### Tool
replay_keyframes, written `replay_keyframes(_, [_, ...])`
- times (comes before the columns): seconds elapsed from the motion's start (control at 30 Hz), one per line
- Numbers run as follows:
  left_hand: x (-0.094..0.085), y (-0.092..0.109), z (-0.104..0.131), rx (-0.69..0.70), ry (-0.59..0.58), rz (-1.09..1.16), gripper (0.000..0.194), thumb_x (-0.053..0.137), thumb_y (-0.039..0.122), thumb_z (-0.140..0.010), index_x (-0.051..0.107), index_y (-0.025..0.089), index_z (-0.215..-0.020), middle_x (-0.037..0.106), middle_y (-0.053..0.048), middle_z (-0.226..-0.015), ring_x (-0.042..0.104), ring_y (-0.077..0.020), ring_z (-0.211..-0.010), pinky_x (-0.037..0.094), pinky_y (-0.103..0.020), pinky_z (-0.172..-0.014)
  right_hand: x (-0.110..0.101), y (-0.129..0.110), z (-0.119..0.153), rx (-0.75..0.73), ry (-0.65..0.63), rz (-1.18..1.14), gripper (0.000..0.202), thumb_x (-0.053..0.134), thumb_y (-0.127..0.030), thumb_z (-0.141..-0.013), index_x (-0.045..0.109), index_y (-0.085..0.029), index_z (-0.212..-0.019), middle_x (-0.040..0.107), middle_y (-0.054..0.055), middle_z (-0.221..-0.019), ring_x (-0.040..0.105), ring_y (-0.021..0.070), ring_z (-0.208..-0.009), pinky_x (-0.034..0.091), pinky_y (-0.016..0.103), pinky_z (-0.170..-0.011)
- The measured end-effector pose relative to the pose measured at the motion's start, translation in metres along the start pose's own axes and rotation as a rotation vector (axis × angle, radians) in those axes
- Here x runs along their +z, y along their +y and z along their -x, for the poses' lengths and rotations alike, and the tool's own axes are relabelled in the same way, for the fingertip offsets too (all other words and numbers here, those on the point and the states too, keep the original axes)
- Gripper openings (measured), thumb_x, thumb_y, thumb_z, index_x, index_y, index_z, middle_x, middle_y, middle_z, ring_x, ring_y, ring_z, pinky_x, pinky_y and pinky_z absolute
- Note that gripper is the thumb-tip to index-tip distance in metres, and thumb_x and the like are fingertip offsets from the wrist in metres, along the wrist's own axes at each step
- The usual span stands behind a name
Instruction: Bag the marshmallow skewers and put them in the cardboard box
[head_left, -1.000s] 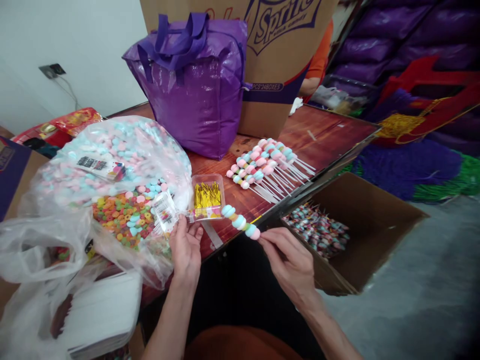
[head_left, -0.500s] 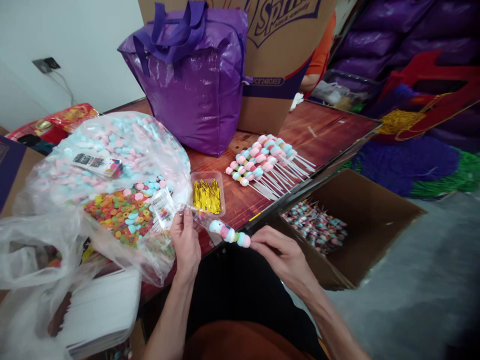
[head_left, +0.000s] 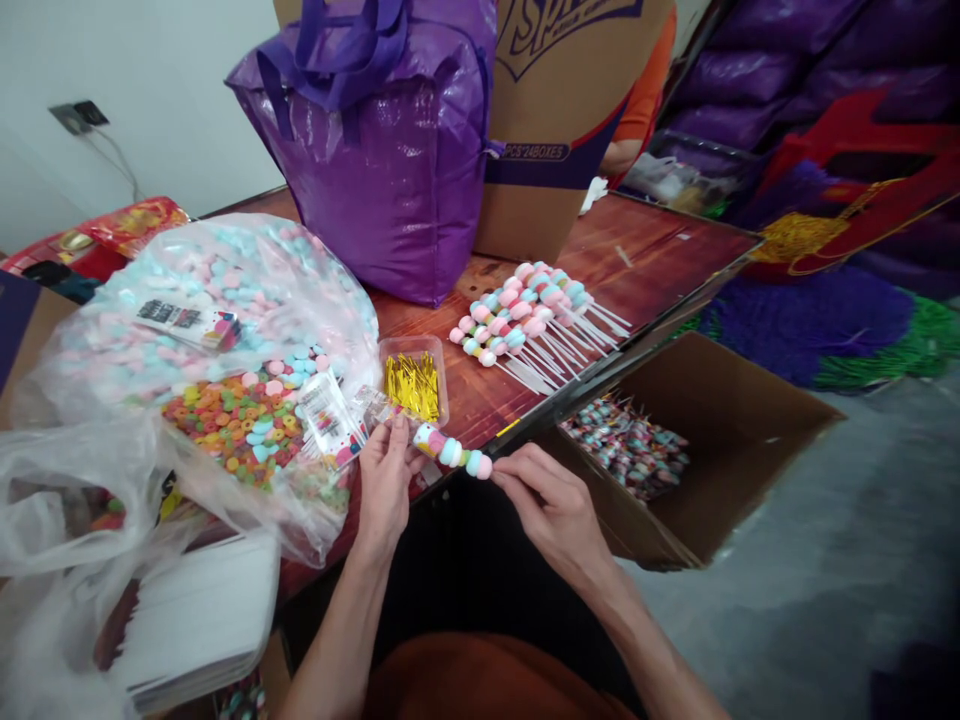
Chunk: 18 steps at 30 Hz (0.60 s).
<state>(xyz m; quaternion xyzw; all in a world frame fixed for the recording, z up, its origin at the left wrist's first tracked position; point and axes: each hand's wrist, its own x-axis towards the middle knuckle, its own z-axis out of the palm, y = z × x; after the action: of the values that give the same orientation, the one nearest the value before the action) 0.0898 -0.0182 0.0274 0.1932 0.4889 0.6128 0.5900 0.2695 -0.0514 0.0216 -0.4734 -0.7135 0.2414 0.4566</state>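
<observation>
A stick candy (head_left: 465, 458) of pink, blue, white and green pieces is held between my hands, over the table's front edge. My right hand (head_left: 551, 505) pinches its stick just below the lowest pink piece, and the stick itself is hidden by the fingers. At the upper end, my left hand (head_left: 386, 485) grips a clear printed wrapper (head_left: 375, 403) that covers the top pieces. A stack of flat wrappers (head_left: 328, 415) lies beside my left hand. Just beyond it is a clear tub of gold twist ties (head_left: 411, 385).
Unwrapped stick candies (head_left: 525, 310) lie in rows on the table (head_left: 660, 245). A plastic bag of loose candy pieces (head_left: 217, 265) fills the left, with white sticks (head_left: 199, 610) below. A purple bag (head_left: 390, 190) stands behind. Wrapped candies (head_left: 626, 445) sit in a floor carton (head_left: 750, 450).
The wrapper has slid further down over the candy pieces. My left hand has moved right and closer to the candy, while my right hand keeps its pinch and has shifted slightly.
</observation>
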Motion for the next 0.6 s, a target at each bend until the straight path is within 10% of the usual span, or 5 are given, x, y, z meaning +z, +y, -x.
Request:
replay_keyframes(0.33, [0.0,-0.006,0.003,-0.036,-0.009,-0.044,0.042,0.084,0.045,-0.068,0.07,0.014,-0.093,0.072,-0.004,-0.083,0.069,-0.0137,-0.068,0.055,-0.023,-0.063,0.006,0.002,0.004,0.004,-0.012,0.352,0.026,0.045,-0.021,-0.101,0.067,-0.022,-0.087,0.058,0.002,-0.075,0.057,0.0135,-0.064,0.044,0.025,-0.063])
replay_keyframes(0.6, [0.0,-0.009,0.002,-0.052,-0.011,-0.033,0.042,0.083,0.046,-0.069,0.068,0.015,-0.092,0.072,-0.004,-0.079,0.069,-0.0143,-0.067,0.056,-0.025,-0.064,0.008,-0.009,0.002,0.099,-0.094,0.35,0.035,0.059,-0.032,-0.092,0.051,-0.021,-0.124,0.065,0.01,-0.111,0.068,0.0225,-0.086,0.053,0.03,-0.062])
